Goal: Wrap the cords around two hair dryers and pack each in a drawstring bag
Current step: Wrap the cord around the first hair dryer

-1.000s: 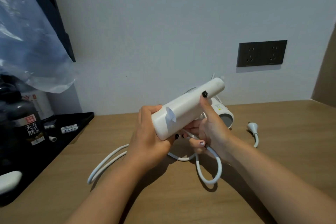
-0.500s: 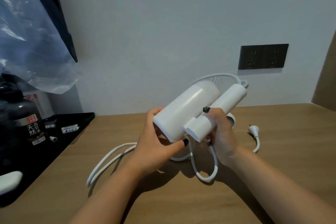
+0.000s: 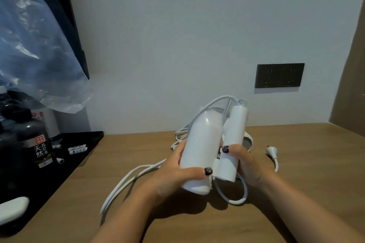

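Folding looks finished: the dryer (image 3: 203, 150) now has its handle (image 3: 233, 144) lying alongside the barrel, both pointing away from the person, where half a second ago the pair sat tilted to the right and a second ago the handle stuck out across the barrel. The left hand (image 3: 173, 175) grasps the barrel, thumb across its front; the right hand (image 3: 245, 163) grasps the handle, thumb on top. The dryer is held just above the tabletop (image 3: 316, 163), near the wall. Its cord (image 3: 126, 181) leaves the handle's far end, arcs over the barrel and trails loose down to the left; a loop hangs below the right hand. None of it is wound yet. I'd judge the compact shape is ready for wrapping to begin. Behind the hands a second dryer (image 3: 247, 141) lies partly hidden, its plug (image 3: 272, 152) resting to the right. No drawstring bag shows anywhere.
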A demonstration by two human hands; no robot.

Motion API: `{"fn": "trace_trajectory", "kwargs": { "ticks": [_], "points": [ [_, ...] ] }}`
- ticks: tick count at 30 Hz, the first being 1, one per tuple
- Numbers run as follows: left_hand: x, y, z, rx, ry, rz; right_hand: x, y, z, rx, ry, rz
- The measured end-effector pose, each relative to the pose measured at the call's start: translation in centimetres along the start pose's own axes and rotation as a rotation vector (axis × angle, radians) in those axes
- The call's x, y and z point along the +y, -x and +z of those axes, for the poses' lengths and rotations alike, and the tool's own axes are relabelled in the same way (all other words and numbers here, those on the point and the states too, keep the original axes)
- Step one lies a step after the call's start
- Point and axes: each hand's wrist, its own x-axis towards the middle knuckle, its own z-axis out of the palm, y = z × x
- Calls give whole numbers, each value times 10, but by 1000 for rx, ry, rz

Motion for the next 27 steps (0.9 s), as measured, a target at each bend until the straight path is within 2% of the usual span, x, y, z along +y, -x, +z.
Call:
{"fn": "trace_trajectory", "kwargs": {
  "ticks": [3,9,14,18,23,27],
  "points": [
    [1,4,4,-17,-33,-13,-1,3,4,8,35,4],
    [-1,1,13,131,-62,97,7,2,6,90,-44,-33],
    [-6,-2,14,279,-142,187,6,1,7,277,107,44],
    [-3,-1,14,428,-206,234,2,3,6,270,1,109],
    [-4,-5,10,535,-268,252,2,-2,2,252,-136,150],
    [-5,-9,7,575,-306,257,3,-8,4,290,-36,126]
  ]
}}
